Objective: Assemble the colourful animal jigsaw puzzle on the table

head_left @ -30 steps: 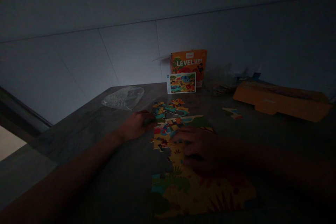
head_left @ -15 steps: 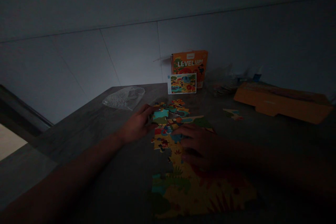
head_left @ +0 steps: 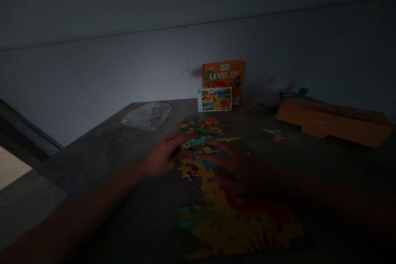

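The room is dim. My left hand (head_left: 163, 156) reaches over the left edge of a partly joined jigsaw puzzle (head_left: 213, 235), its thumb and fingers closed on a turquoise-and-green puzzle piece (head_left: 196, 142). Opposite it, my right hand (head_left: 239, 167) lies over the puzzle with fingers spread, fingertips close to that piece; whether they touch it I cannot tell. Its palm hides part of the red animal picture. Just beyond the fingers lie several small loose pieces (head_left: 212, 126) in a cluster.
An orange "LEVEL UP!" box (head_left: 224, 75) stands by the wall, a picture card (head_left: 215, 100) propped against it. Left is a clear plastic bag (head_left: 147, 115). To the right lie a separate puzzle piece (head_left: 275, 135), an orange open box part (head_left: 334, 121) and more plastic wrapping (head_left: 260, 99).
My left hand has moved slightly right with the turquoise-and-green piece, which now appears tilted. My right hand's fingers have shifted up toward it and spread.
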{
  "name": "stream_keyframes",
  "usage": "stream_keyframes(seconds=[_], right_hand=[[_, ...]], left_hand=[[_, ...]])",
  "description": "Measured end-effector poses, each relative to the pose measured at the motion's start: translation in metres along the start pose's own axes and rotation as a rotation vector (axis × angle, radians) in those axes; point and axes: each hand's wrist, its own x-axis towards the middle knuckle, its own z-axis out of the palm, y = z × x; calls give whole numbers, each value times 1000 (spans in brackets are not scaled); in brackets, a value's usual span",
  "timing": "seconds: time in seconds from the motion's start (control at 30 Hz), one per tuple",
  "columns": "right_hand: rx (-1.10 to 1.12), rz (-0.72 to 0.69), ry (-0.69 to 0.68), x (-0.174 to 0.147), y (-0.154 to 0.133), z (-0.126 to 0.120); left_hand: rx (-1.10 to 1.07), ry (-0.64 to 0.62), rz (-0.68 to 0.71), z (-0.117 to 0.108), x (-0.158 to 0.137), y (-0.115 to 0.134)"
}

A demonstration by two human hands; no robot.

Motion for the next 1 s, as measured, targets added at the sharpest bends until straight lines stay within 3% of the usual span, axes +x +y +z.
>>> stream_keyframes(seconds=[0.1, 0.27, 0.33, 0.53, 0.67, 0.73, 0.83, 1.0], right_hand=[[-16, -19, 39, 0, 1, 1], [-56, -30, 337, 2, 10, 6], [-38, -69, 394, 3, 14, 6], [68, -211, 250, 4, 15, 7], [30, 23, 360, 5, 21, 10], [-17, 181, 385, 6, 25, 12], [-152, 379, 336, 8, 30, 14], [-229, 467, 281, 9, 28, 19]], left_hand=[[-95, 66, 36, 4, 0, 7], [-293, 97, -84, 10, -3, 12], [-355, 72, -104, 14, -3, 13], [-342, 24, -28, 27, 1, 13], [-94, 88, -113, 27, 6, -8], [136, 119, -335, 24, 8, -27], [222, 118, -525, 18, 15, -57], [325, 13, -674, 14, 37, -89]])
